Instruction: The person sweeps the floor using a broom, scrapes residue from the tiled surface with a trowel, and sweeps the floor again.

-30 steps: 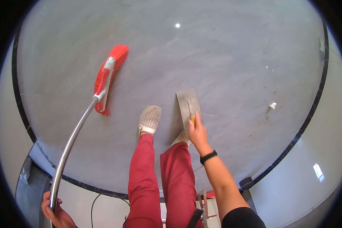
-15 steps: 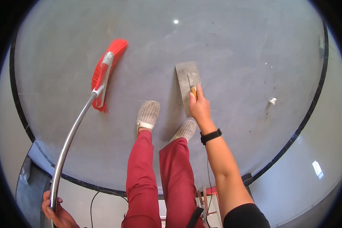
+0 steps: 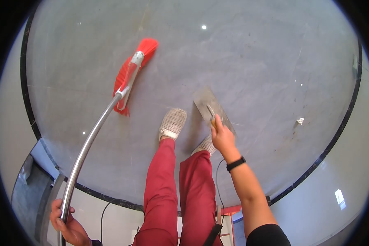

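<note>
Nearest, the left hand (image 3: 71, 229) has its fingers curled around the metal pole (image 3: 78, 160) of the broom, thumb closing from the other side, the wrist low. Across from those fingers, the right forearm (image 3: 250, 190) reaches forward and slightly inward, the elbow only a little bent, a black band (image 3: 236, 164) at the wrist. The right hand (image 3: 225, 141), back upward, grips the trowel handle (image 3: 213, 123); thumb and forefinger lie close against it, while the other fingers are hidden. Just left of the right fingers are the pale shoes, the right one (image 3: 207, 145) nearer than the left one (image 3: 174, 122). The trowel (image 3: 203, 98) spreads ahead of the right fingers, its broad blade angled across the floor (image 3: 250, 61); whether it touches is unclear. The step in hand looks like handling the trowel low while steadying the broom; shifting the blade calls for a firm grip and room beside the right shoe. Right of these fingers lies a white scrap (image 3: 300, 121). Farthest from the left fingers, red bristles (image 3: 149, 46) fan out at the pole's end.
</note>
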The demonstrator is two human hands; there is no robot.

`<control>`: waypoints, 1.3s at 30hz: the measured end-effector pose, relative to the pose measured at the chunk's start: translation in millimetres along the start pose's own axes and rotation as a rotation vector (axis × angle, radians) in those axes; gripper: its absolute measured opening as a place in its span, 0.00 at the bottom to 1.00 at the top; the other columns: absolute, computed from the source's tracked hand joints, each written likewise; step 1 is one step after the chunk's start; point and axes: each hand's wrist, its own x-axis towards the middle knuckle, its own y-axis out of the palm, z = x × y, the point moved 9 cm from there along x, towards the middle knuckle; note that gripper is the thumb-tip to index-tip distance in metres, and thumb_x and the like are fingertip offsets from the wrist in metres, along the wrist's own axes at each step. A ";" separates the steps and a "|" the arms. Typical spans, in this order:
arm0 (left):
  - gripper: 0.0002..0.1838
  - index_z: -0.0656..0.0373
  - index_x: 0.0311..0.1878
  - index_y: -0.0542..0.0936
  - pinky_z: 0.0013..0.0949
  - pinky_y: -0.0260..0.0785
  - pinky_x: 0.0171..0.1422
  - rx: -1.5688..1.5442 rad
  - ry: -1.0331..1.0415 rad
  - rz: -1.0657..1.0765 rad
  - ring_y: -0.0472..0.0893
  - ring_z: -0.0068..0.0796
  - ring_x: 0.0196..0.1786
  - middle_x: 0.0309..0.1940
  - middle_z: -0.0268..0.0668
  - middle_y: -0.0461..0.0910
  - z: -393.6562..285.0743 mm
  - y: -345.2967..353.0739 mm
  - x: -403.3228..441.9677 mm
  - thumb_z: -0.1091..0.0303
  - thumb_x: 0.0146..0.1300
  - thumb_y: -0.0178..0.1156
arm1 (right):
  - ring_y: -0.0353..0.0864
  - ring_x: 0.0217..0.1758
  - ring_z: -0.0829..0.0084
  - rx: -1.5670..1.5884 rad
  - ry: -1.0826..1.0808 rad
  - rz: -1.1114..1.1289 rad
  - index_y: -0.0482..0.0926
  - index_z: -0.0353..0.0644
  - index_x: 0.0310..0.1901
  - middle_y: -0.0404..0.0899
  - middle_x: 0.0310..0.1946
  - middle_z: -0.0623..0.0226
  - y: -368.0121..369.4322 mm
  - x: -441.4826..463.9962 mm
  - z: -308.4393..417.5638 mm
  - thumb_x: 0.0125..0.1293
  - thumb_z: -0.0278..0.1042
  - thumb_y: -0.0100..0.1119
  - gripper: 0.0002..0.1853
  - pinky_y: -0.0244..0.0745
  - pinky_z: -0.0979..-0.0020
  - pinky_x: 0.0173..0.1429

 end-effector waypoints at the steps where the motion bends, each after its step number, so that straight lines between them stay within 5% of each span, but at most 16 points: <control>1: 0.15 0.60 0.47 0.70 0.30 0.64 0.47 -0.019 0.003 0.016 0.71 0.27 0.40 0.53 0.47 0.68 0.5 1.7 -1.4 0.61 0.69 0.38 | 0.78 0.29 0.49 -0.003 -0.007 -0.009 0.59 0.54 0.64 0.78 0.28 0.49 3.3 -5.8 -8.7 0.61 0.42 0.52 0.29 0.73 0.53 0.31; 4: 0.15 0.60 0.46 0.70 0.29 0.64 0.47 0.003 -0.016 -0.018 0.71 0.27 0.40 0.53 0.47 0.68 3.0 0.0 -0.3 0.60 0.69 0.38 | 0.78 0.29 0.48 0.096 0.034 -0.001 0.60 0.53 0.63 0.78 0.27 0.49 15.6 -19.1 -18.0 0.61 0.42 0.52 0.28 0.72 0.52 0.31; 9: 0.15 0.60 0.46 0.70 0.30 0.64 0.46 0.012 -0.018 -0.014 0.71 0.27 0.39 0.53 0.47 0.69 -0.5 1.5 0.7 0.60 0.69 0.39 | 0.78 0.34 0.48 0.055 -0.031 0.042 0.62 0.54 0.63 0.79 0.32 0.49 -10.7 48.4 81.4 0.61 0.40 0.53 0.27 0.74 0.54 0.36; 18: 0.15 0.59 0.47 0.70 0.30 0.65 0.45 -0.057 -0.032 -0.066 0.72 0.28 0.39 0.53 0.48 0.69 13.2 -11.4 -5.3 0.60 0.69 0.40 | 0.78 0.30 0.49 -0.052 -0.049 0.072 0.62 0.55 0.62 0.78 0.28 0.51 -3.2 16.6 21.4 0.59 0.38 0.54 0.28 0.73 0.54 0.33; 26: 0.14 0.58 0.47 0.71 0.28 0.66 0.45 -0.140 -0.078 -0.112 0.74 0.24 0.37 0.55 0.48 0.70 19.5 -7.3 -17.6 0.60 0.69 0.41 | 0.78 0.33 0.49 0.005 -0.217 0.019 0.63 0.56 0.60 0.78 0.28 0.51 -7.3 91.6 123.2 0.61 0.42 0.51 0.25 0.71 0.52 0.35; 32: 0.13 0.57 0.46 0.72 0.25 0.68 0.42 -0.160 -0.084 -0.232 0.75 0.21 0.32 0.54 0.48 0.70 36.8 -11.4 -32.8 0.60 0.68 0.43 | 0.78 0.33 0.49 -0.067 -0.204 0.133 0.60 0.55 0.63 0.78 0.28 0.50 17.6 21.1 35.4 0.59 0.39 0.53 0.29 0.72 0.52 0.35; 39: 0.14 0.56 0.45 0.71 0.26 0.69 0.40 -0.124 -0.075 -0.203 0.75 0.24 0.32 0.53 0.48 0.71 28.9 -17.6 -14.8 0.58 0.68 0.43 | 0.79 0.30 0.48 -0.076 -0.225 0.138 0.59 0.55 0.63 0.77 0.27 0.49 30.5 34.9 120.8 0.61 0.42 0.52 0.28 0.74 0.53 0.33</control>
